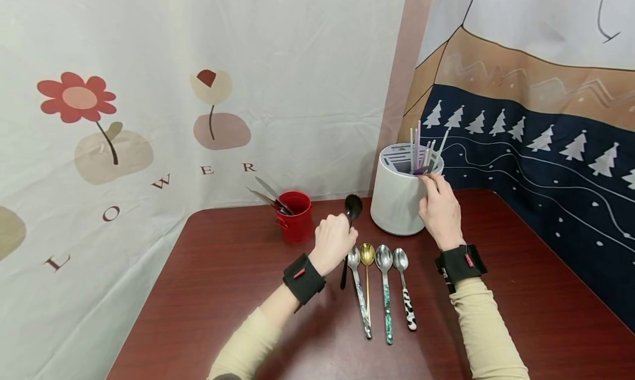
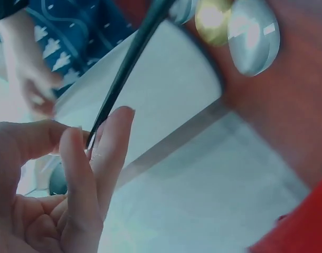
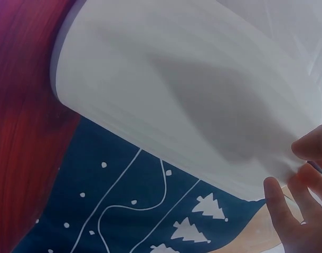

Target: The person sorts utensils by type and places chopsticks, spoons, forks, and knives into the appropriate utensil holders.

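My left hand (image 1: 333,242) pinches a black spoon (image 1: 353,206) by its handle, bowl end pointing away. In the left wrist view the dark handle (image 2: 130,60) passes between thumb and fingertips. My right hand (image 1: 441,209) grips the rim of a white cylindrical utensil holder (image 1: 397,203), thumb against the outer wall and fingers over the top edge. Thin purple and pale green sticks (image 1: 424,151) stand in its slotted top; their kind is unclear. Beside my left hand lie several spoons, among them a gold spoon (image 1: 367,253) and a green-handled spoon (image 1: 384,258).
A red cup (image 1: 296,225) holding knives (image 1: 268,195) stands at the back left of the dark red table (image 1: 223,286). A spoon with a black-and-white handle (image 1: 408,308) lies at the row's right end. Printed cloth (image 1: 317,93) hangs behind the table.
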